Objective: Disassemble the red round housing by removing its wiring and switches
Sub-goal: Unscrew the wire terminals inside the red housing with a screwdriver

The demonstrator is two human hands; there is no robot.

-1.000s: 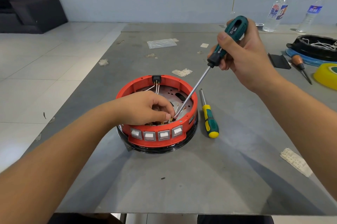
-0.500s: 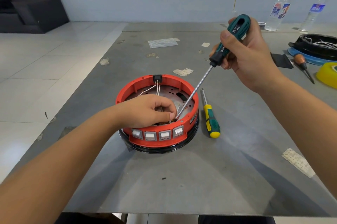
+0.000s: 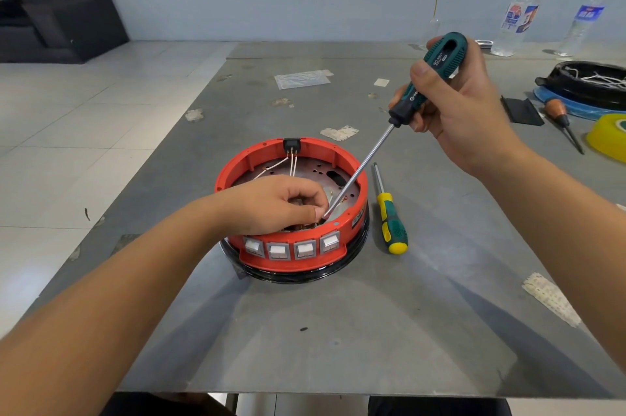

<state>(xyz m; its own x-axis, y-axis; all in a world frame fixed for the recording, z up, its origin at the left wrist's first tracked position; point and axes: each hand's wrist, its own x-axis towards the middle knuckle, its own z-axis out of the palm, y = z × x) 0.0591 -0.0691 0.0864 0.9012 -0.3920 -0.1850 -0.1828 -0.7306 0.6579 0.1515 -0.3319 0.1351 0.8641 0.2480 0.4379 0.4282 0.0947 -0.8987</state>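
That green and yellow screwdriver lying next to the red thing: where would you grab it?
Grip the green and yellow screwdriver by its thick handle, coming down from above. It lies flat on the table beside the red housing, handle toward the person, thin shaft pointing away, open table to its right.

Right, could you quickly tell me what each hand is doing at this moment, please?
Left hand: fingers curled inside the red housing; what it holds cannot be told.
Right hand: gripping the green screwdriver.
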